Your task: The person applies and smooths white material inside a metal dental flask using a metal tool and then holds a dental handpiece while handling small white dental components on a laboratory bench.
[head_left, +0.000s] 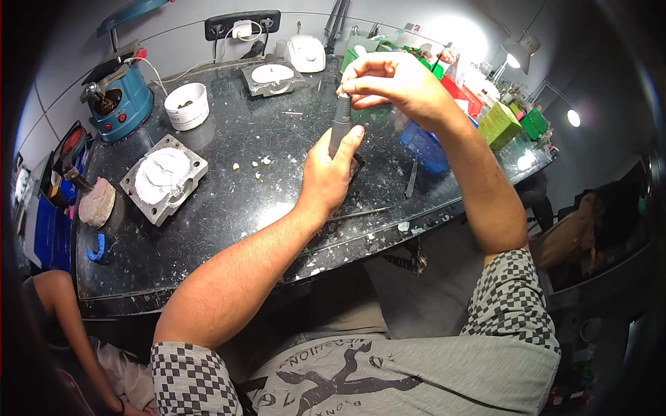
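My left hand (326,173) is wrapped round a dark grey cylindrical handpiece (341,118), held upright over the black bench. My right hand (388,87) pinches at the handpiece's top end; what exactly its fingertips hold is too small to make out. Several small pale pieces (256,163) lie left of my left hand. A thin metal tool (368,211) lies near the front edge, and another slim tool (411,179) lies below my right hand. A metal flask with white plaster (163,177) sits at the left.
A blue machine (132,107), a white tub (186,114) and a second flask (270,73) stand at the back. A blue tray (423,149) and a green box (503,126) are at the right. A plaster block (97,203) sits far left. Another person's arm (73,333) shows at lower left.
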The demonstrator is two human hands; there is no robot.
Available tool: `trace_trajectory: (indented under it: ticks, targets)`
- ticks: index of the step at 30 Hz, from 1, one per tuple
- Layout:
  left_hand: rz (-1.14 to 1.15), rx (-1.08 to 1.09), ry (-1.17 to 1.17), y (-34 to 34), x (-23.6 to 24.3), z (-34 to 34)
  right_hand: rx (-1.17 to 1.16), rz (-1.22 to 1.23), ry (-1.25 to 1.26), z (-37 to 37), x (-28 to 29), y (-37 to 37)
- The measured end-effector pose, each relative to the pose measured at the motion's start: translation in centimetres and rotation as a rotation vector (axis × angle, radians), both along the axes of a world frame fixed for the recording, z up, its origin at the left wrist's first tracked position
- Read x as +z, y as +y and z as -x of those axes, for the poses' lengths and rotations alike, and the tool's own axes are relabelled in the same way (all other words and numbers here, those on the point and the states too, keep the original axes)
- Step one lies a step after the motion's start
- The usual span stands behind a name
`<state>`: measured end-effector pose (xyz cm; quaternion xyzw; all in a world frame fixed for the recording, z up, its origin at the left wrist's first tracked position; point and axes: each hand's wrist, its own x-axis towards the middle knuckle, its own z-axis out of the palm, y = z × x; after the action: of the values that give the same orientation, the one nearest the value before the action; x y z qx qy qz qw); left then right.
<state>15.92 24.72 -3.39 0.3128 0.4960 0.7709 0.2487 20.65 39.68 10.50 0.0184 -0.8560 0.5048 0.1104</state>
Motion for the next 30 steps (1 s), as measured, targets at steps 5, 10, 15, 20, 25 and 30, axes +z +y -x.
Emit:
trace_trajectory:
  ticks: [5, 10, 15, 20, 25, 30]
  targets:
    - [-0.013, 0.021, -0.019, -0.2, 0.1, 0.1, -0.142, 0.075, 0.101, -1.7, -1.4, -1.0]
    - [-0.003, 0.058, -0.086, 0.2, 0.0, 0.4, 0.077, -0.537, -0.355, -7.1, -5.3, -1.8]
    - [-0.028, 0.074, -0.076, 0.0, -0.2, 0.7, 0.235, -0.512, -0.173, -8.4, -9.8, -2.3]
    - [-0.215, 0.145, 0.035, -0.2, 0.8, 0.3, 0.031, -0.550, 0.117, -10.5, -13.1, 1.1]
    - [-0.216, 0.178, 0.199, -0.5, 0.8, 0.6, -0.322, -0.666, 0.171, -11.2, -15.0, 6.7]
    - [-0.175, 0.011, 0.082, 0.2, 0.6, -0.3, -0.459, -0.707, 0.137, -11.4, -15.6, 9.7]
